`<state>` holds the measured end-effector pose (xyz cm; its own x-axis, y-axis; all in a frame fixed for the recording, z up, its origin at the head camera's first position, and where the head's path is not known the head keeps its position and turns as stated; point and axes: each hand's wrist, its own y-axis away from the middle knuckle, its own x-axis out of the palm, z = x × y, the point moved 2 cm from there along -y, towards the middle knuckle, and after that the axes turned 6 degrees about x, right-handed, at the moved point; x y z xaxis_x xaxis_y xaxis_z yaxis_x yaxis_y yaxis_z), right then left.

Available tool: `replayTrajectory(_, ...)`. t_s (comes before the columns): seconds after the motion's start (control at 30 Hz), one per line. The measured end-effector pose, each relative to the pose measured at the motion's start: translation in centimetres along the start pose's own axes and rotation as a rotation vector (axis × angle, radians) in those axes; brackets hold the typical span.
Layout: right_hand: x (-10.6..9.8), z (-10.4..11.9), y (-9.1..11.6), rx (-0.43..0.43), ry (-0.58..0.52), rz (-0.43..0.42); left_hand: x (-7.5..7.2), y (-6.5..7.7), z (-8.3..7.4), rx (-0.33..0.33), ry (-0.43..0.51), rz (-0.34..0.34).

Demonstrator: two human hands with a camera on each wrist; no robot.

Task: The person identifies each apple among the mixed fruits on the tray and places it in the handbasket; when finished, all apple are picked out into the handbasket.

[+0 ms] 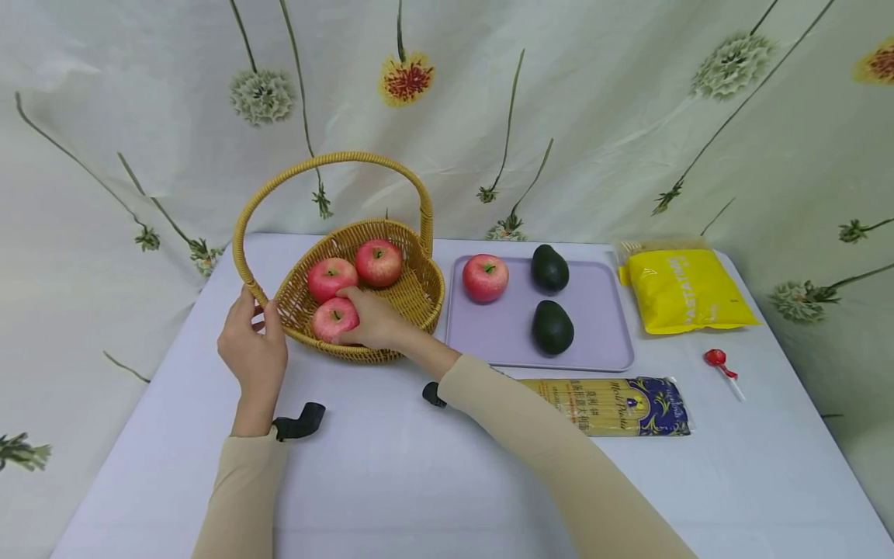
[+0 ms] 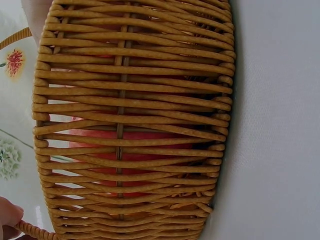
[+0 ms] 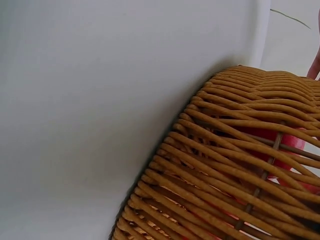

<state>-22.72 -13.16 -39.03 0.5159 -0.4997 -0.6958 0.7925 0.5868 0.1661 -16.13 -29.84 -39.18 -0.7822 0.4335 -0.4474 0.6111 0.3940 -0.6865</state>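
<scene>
Currently, the near apple (image 1: 334, 321) sits inside the wicker basket (image 1: 414, 301) at its near left, in the right hand's (image 1: 373, 317) grip, thumb and fingers curled about it; whether it is raised off the weave I cannot tell. The left hand (image 1: 254, 345) pinches the left foot of the handle (image 1: 349, 157). A slip seems the likeliest trouble: the round, smooth-looking skin could slide from a shallow hold and knock the middle apple (image 1: 332, 280) or the far apple (image 1: 379, 262), bruising them. A sideways pull on the handle might tip the basket, and the right sleeve (image 1: 517, 419), crossing above the spaghetti packet (image 1: 615, 404), could drag it if lowered. The basket's tan strands are woven with open gaps, red showing through in both wrist views; the handle is a tall, tightly wound arch. To the right, a flat lilac tray (image 1: 482, 334) with rounded corners bears a red-skinned apple (image 1: 485, 278) and two dark, pear-shaped avocados, one far (image 1: 549, 268), one near (image 1: 553, 328). At far right lie a crinkled, pillow-like yellow bag (image 1: 687, 291) and, nearer, a lollipop (image 1: 715, 357) with a glossy red head, all on the white desk (image 1: 384, 481).
</scene>
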Motion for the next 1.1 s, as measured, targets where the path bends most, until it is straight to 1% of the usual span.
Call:
replayTrajectory(0.23,0.1,0.0,0.0,-0.008,-0.008,-0.007,0.0,0.0,0.1,0.002,-0.007,0.001)
replayTrajectory(0.57,0.2,-0.1,0.1,0.016,-0.047,-0.034,0.1,0.1,0.2,0.003,-0.02,-0.005)
replayTrajectory(0.87,-0.4,0.3,0.7,-0.058,-0.034,-0.118,0.0,0.0,0.1,0.01,0.006,-0.008)
replayTrajectory(1.0,-1.5,0.7,1.7,-0.093,-0.037,-0.144,0.0,0.0,0.1,0.013,0.007,-0.008)
replayTrajectory(1.1,-2.7,0.9,2.8,-0.122,-0.052,-0.148,0.0,0.0,0.1,0.016,0.009,-0.008)
